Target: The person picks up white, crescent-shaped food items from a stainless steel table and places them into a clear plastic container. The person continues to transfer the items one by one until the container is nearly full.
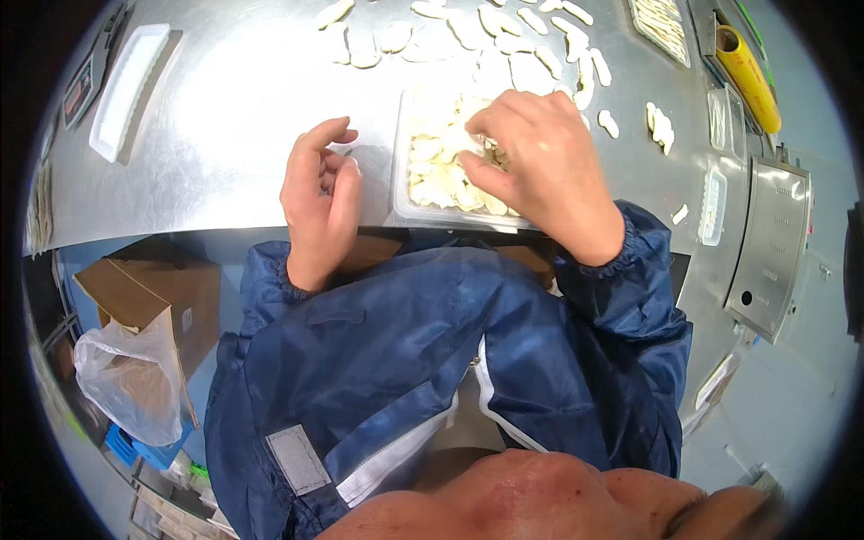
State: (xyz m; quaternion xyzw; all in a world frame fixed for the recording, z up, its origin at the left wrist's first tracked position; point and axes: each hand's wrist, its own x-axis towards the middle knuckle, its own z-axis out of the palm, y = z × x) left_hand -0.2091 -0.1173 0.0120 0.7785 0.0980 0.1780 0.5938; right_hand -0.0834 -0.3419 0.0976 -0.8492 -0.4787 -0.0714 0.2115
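A clear plastic tub (399, 196) stands at the table's near edge, filled with pale sliced food pieces (432, 182). Over its right side is my right hand (547, 169), its thumb and fingers bent down among the slices. Something pale shows between those fingertips, but glare hides whether it is gripped. To the left of the tub, my left hand (320, 196) hovers by the table edge with its fingers loosely curled and apart, holding nothing. Beyond the tub, many pale elongated pieces (466, 30) lie scattered on the steel table (229, 135).
A white tray (128, 94) and a digital scale (84, 84) sit at left. Rightward are a filled tray (661, 27), a yellow film roll (749, 81), clear trays (725, 121) and a steel box (769, 243). A cardboard box (162, 297) with a plastic bag (131, 378) stands below left.
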